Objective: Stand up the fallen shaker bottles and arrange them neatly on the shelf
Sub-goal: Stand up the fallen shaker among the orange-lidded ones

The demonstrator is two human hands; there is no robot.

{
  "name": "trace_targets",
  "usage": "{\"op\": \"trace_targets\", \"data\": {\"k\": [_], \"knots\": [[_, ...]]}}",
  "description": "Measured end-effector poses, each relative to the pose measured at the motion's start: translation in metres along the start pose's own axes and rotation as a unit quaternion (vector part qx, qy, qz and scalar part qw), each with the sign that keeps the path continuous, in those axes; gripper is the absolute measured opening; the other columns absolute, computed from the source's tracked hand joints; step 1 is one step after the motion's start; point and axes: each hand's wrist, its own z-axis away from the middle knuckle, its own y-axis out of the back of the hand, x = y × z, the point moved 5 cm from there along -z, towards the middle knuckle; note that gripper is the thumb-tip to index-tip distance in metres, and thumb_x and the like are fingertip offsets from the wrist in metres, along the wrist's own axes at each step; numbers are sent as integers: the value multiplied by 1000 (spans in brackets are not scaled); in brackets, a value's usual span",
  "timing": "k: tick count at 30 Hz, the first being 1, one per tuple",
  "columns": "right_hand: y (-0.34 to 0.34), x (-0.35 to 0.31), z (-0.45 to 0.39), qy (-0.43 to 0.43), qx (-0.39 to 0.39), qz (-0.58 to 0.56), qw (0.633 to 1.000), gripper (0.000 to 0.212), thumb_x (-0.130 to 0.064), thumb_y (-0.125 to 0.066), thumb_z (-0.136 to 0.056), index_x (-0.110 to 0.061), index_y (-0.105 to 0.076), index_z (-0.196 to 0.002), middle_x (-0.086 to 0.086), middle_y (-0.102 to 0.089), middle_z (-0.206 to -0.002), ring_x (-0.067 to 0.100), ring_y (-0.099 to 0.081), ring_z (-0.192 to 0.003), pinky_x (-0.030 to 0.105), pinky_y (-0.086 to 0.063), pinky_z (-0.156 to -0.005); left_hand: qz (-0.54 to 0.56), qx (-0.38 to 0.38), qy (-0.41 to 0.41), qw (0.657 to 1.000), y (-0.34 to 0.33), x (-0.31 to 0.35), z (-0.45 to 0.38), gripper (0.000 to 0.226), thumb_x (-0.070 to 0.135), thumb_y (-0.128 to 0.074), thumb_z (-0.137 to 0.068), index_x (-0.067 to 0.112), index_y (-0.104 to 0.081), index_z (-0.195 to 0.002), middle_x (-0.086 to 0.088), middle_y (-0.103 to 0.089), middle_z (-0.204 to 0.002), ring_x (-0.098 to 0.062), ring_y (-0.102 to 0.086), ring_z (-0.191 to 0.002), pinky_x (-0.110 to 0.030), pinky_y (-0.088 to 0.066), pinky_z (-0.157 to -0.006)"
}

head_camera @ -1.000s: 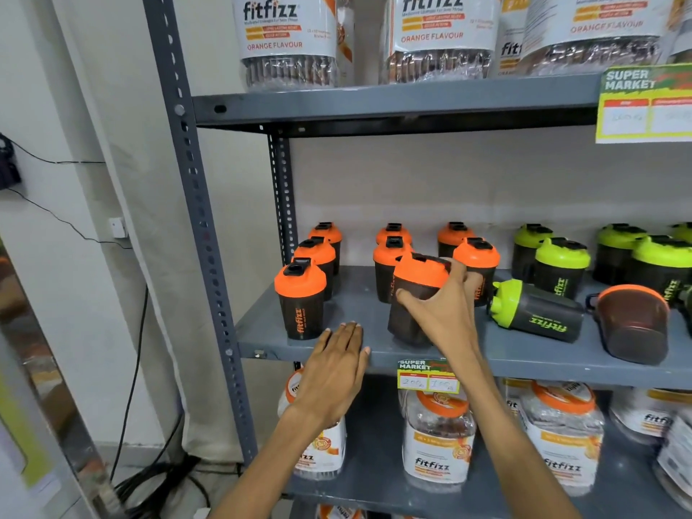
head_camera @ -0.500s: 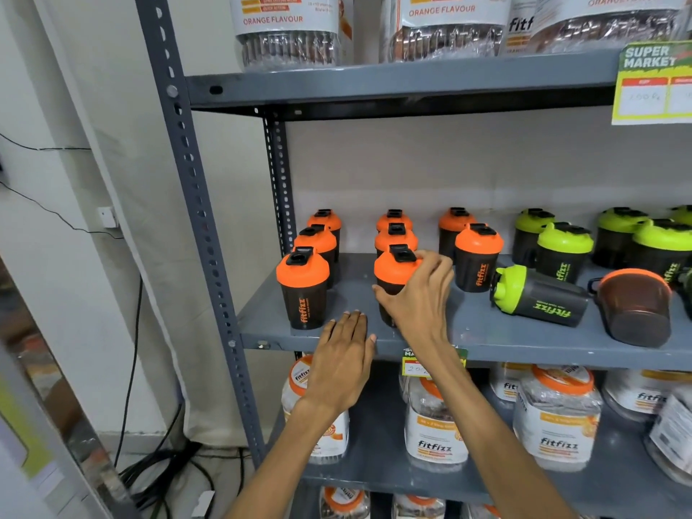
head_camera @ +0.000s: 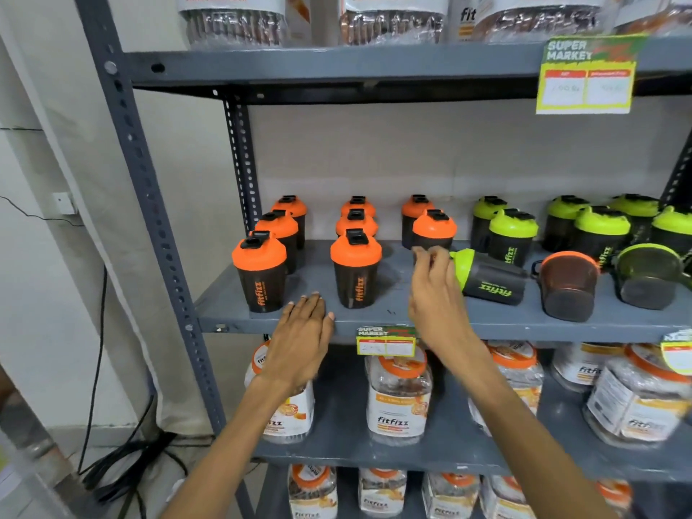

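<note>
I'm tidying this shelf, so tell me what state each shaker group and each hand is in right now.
Orange shakers: upright, in rows.
Standing green shakers: upright.
Green shaker: lying on its side.
Orange-rimmed shaker: fallen, bottom toward camera.
Green-rimmed shaker: fallen.
Left hand: flat on shelf edge, empty.
Right hand: raised, empty.

Shelf (head_camera: 486, 324): painted grey metal, matt, smooth; upright post (head_camera: 149, 204) same finish, punched with holes.

Upright shaker bottle (head_camera: 355, 271): dark translucent plastic body, smooth, slight sheen; orange plastic lid, satin, black flip cap.

Fallen shaker bottle (head_camera: 490, 277): same dark plastic, lime-green plastic lid.

Two lidless cups on their sides (head_camera: 569, 286): smoky translucent plastic, glossy.

Jars on lower shelf (head_camera: 398, 402): clear glossy plastic, white printed labels, orange lids.

Price tags (head_camera: 385, 340): printed paper or card, matt.

Wall (head_camera: 430, 147): pale, matt.
</note>
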Motion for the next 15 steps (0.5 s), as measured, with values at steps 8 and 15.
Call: {"op": "trace_targets", "data": {"k": [8,15], "knots": [[-6,77,-45,-60,-163,203,963,82,-14,-69,-81,4,-23,-146,29,-34,-143,45,-34,-134,48,-38,-104,-20,-12,47,999,3,14,-10,51,32,-24,-108,6,-39,-149,-15,-38,-159,-27,-32,-149,-42,-17,-126],[-16,96,-43,1,-163,219,962,75,-14,-73,-75,-5,-37,-139,20,-50,-128,37,-47,-119,46,-40,-97,-15,-10,61,998,-3,19,-6,52,33,-24,-108,8,-37,-152,-12,-38,-160,-26,-29,-151,-41,-17,-124]]}}
